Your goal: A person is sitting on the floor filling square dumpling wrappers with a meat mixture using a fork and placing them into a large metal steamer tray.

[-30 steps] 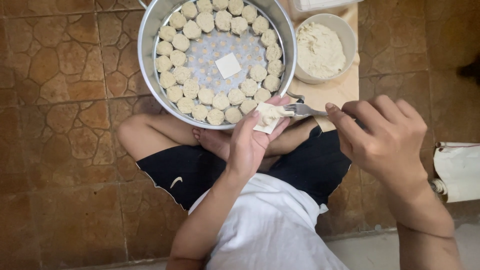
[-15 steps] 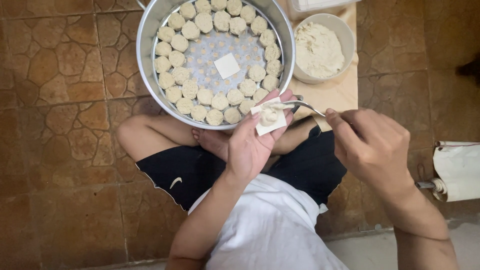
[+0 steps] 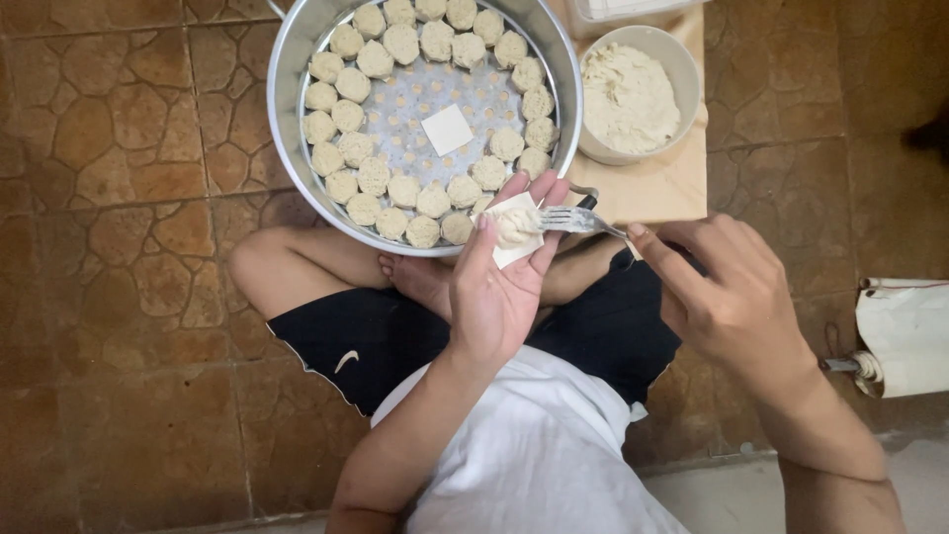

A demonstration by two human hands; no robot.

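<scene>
Left hand (image 3: 499, 292) palm up, fingers half curled, cradling a square wrapper (image 3: 514, 229) with a dab of filling (image 3: 516, 225) on it. Right hand (image 3: 736, 297) closed around the handle of a fork (image 3: 581, 222), tines pressed into the filling on the wrapper. Wrapper held just past the near rim of the steamer (image 3: 287, 148), above crossed legs in black shorts (image 3: 386, 341).

Inside the steamer, a perforated tray ringed with finished dumplings (image 3: 376, 176), two rows deep on the left side, one row along the right. One loose wrapper square (image 3: 447, 130) flat on the bare middle of the tray.

Just right of the steamer, a bowl (image 3: 682, 69) heaped with pale filling, resting on a low wooden board (image 3: 662, 188). Corner of a clear tub (image 3: 633, 10) at the top edge, beyond the bowl.

Far right, a white paper roll (image 3: 905, 336) on a holder, well apart from the hands. Brown stone-pattern floor (image 3: 109, 218) all around. White shirt (image 3: 534, 455) at the bottom, between the forearms.
</scene>
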